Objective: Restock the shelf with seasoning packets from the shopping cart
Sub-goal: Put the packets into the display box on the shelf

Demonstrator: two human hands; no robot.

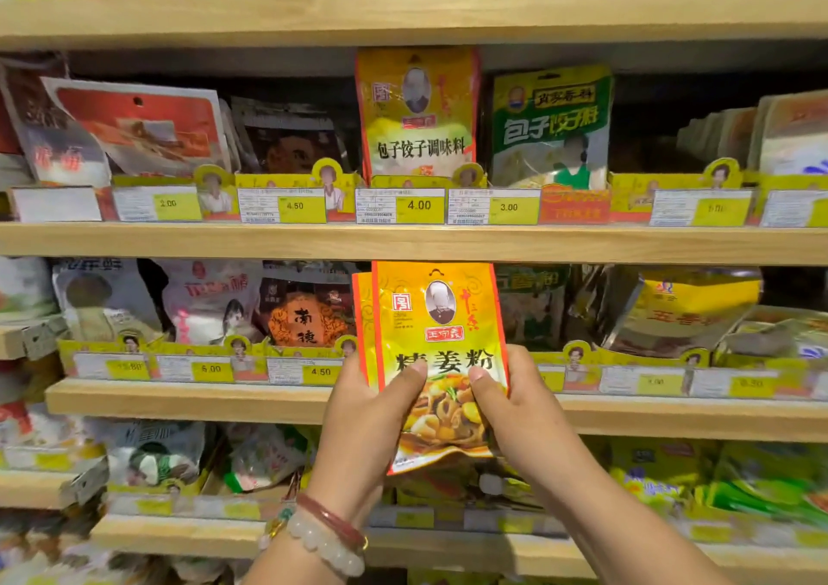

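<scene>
Two hands hold a small stack of yellow seasoning packets point(437, 360) upright in front of the wooden shelf point(403, 241), level with the gap between the middle board and the one below. The left hand point(363, 432) grips the stack's lower left edge, thumb pressed flat across the front packet just below its large black characters, the other fingers point(347, 376) curled behind. The right hand point(524, 418) grips the lower right edge in mirror fashion, thumb on the front face, remaining fingers wrapped behind and out of sight. The two thumb tips lie near each other but apart. At least two packets are held: a second one's orange-bordered edge shows just behind the front packet on the left.

The front packet is a flat, glossy, rectangular pouch, yellow with red-orange borders, a printed portrait at top and a picture of cooked food at bottom; its lower edge buckles slightly.

On the board above stands a similar yellow pouch point(416, 114), upright behind a price label reading 4.00 point(419, 205), with a green pouch point(551, 127) just beside it on the right. The boards are pale, smooth wood with yellow card dividers along their fronts. The left wrist carries a white bead bracelet point(325, 544) and a thin red bangle point(331, 519).
</scene>
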